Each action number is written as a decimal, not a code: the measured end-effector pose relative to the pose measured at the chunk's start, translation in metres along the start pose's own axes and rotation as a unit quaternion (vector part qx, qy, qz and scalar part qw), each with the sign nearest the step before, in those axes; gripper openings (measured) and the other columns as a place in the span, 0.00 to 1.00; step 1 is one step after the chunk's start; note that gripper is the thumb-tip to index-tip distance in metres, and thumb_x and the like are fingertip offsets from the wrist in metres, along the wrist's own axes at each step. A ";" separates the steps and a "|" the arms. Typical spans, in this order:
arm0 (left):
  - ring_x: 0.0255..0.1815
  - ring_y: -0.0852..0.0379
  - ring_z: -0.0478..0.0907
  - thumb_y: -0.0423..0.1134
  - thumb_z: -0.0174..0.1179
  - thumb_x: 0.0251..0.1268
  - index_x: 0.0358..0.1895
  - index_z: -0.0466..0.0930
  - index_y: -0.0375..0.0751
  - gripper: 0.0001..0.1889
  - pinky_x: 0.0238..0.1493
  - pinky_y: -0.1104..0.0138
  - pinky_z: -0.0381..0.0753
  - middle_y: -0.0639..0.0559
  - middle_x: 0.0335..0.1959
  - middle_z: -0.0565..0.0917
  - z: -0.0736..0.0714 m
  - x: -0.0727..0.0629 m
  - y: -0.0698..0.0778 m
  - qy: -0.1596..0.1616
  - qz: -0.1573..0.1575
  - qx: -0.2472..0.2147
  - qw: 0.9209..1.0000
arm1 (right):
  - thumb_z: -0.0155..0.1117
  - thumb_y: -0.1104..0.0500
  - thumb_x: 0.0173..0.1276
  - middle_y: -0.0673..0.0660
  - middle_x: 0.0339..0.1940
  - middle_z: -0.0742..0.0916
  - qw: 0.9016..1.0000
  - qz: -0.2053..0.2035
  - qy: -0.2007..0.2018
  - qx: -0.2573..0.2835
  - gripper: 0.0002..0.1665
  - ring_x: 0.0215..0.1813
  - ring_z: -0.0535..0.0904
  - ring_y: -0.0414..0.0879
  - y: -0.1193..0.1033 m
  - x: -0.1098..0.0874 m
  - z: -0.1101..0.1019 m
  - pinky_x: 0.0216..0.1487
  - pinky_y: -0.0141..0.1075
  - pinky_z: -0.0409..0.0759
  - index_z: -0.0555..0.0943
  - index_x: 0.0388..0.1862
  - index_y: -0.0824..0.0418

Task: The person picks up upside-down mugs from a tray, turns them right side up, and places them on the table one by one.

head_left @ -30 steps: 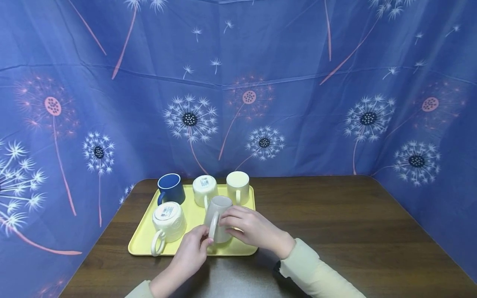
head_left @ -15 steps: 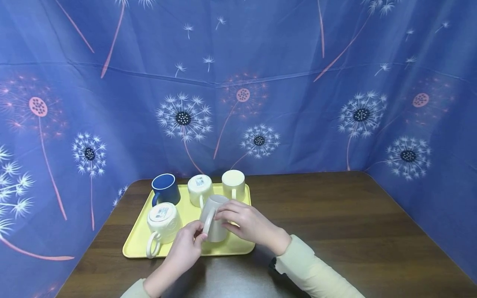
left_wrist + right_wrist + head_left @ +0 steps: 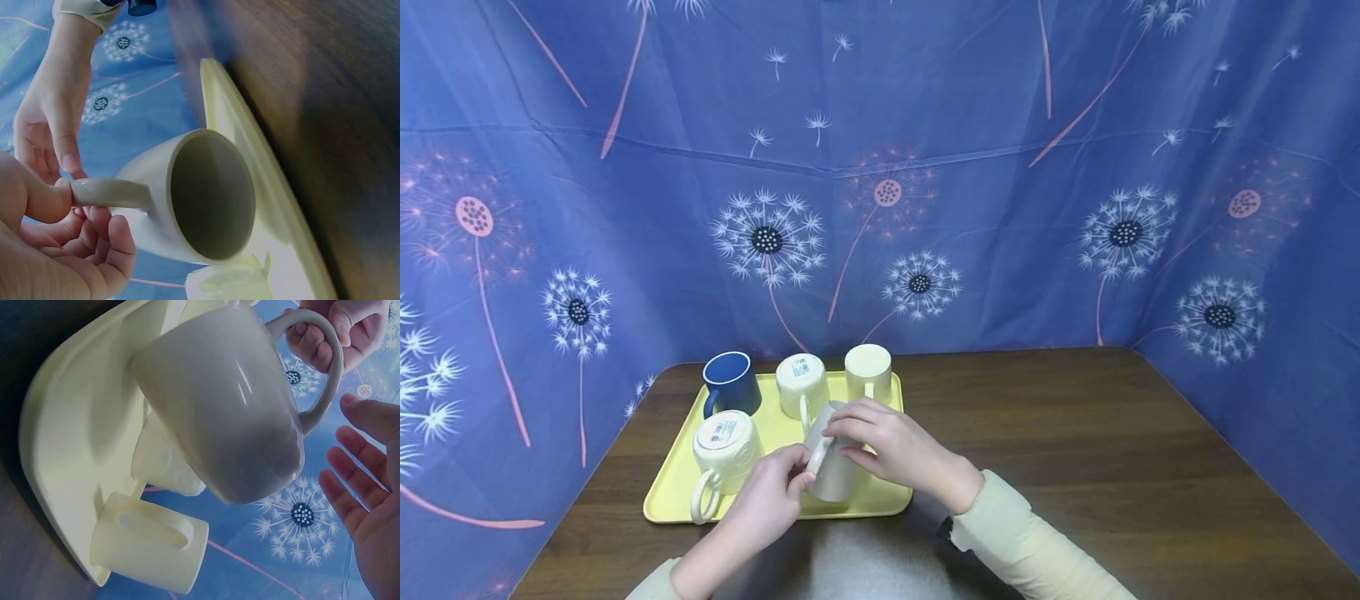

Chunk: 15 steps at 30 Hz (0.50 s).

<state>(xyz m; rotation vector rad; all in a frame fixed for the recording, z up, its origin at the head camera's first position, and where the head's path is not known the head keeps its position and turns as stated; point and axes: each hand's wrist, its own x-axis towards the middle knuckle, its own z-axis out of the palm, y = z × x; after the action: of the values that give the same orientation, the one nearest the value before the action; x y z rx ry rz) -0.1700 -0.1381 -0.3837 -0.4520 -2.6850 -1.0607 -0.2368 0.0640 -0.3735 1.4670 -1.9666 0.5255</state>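
My left hand (image 3: 772, 492) pinches the handle of a grey mug (image 3: 833, 477) between thumb and fingers. In the left wrist view the dark mouth of the grey mug (image 3: 212, 197) faces down toward the tray, and the mug is tilted. My right hand (image 3: 891, 442) hovers beside the mug near its base and handle. The right wrist view shows the fingers of my right hand (image 3: 369, 481) loosely extended, apart from the mug. Below lies a yellow tray (image 3: 880, 500) with several other mugs on it.
A blue mug (image 3: 732, 386) stands upright at the tray's back left. Two white mugs, one behind (image 3: 802, 392) and one in front (image 3: 727, 454), sit upside down with labelled bases. A cream mug (image 3: 868, 371) stands back right. The brown tabletop (image 3: 1075, 467) extends rightward, before a blue dandelion-print cloth (image 3: 1000, 208).
The grey mug has sunk a little and tilted further, its handle still in my left hand. My right hand stays beside it. The whole view has shifted slightly.
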 end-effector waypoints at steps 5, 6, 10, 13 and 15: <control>0.22 0.68 0.66 0.25 0.62 0.53 0.25 0.73 0.45 0.11 0.25 0.73 0.69 0.61 0.21 0.72 -0.005 -0.002 0.007 -0.016 0.021 0.009 1.000 | 0.72 0.61 0.55 0.50 0.47 0.84 1.000 -0.010 -0.012 0.010 0.19 0.51 0.77 0.41 -0.003 0.005 -0.001 0.57 0.27 0.73 0.81 0.47 0.58; 0.22 0.68 0.66 0.25 0.62 0.53 0.25 0.73 0.45 0.11 0.25 0.73 0.69 0.61 0.21 0.72 -0.006 -0.003 0.009 -0.020 0.025 0.009 0.999 | 0.72 0.61 0.55 0.50 0.46 0.84 1.000 -0.011 -0.014 0.011 0.19 0.50 0.78 0.40 -0.003 0.005 -0.001 0.56 0.26 0.73 0.81 0.47 0.58; 0.24 0.68 0.67 0.25 0.62 0.54 0.27 0.75 0.43 0.09 0.26 0.73 0.70 0.60 0.22 0.73 -0.010 -0.004 0.015 -0.037 0.038 0.003 0.999 | 0.72 0.59 0.56 0.49 0.43 0.84 1.000 -0.011 -0.021 0.010 0.17 0.47 0.78 0.39 -0.006 0.006 -0.004 0.54 0.25 0.74 0.82 0.46 0.58; 0.23 0.68 0.67 0.25 0.61 0.55 0.27 0.75 0.44 0.09 0.25 0.73 0.69 0.60 0.22 0.73 -0.014 -0.005 0.019 -0.052 0.044 -0.006 0.998 | 0.71 0.60 0.56 0.48 0.42 0.84 0.999 -0.014 -0.034 0.021 0.16 0.47 0.78 0.39 -0.008 0.006 -0.007 0.54 0.24 0.73 0.82 0.45 0.58; 0.23 0.69 0.66 0.26 0.61 0.55 0.27 0.74 0.45 0.09 0.24 0.73 0.69 0.61 0.21 0.72 -0.016 -0.006 0.021 -0.060 0.049 -0.007 0.997 | 0.71 0.60 0.57 0.48 0.42 0.84 0.998 -0.016 -0.048 0.035 0.16 0.48 0.78 0.38 -0.009 0.006 -0.009 0.55 0.23 0.72 0.82 0.45 0.57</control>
<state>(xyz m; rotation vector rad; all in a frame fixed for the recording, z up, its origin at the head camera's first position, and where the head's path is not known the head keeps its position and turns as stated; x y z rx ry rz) -0.1558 -0.1359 -0.3607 -0.6635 -2.7282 -1.0564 -0.2270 0.0627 -0.3638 1.5910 -2.0122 0.5226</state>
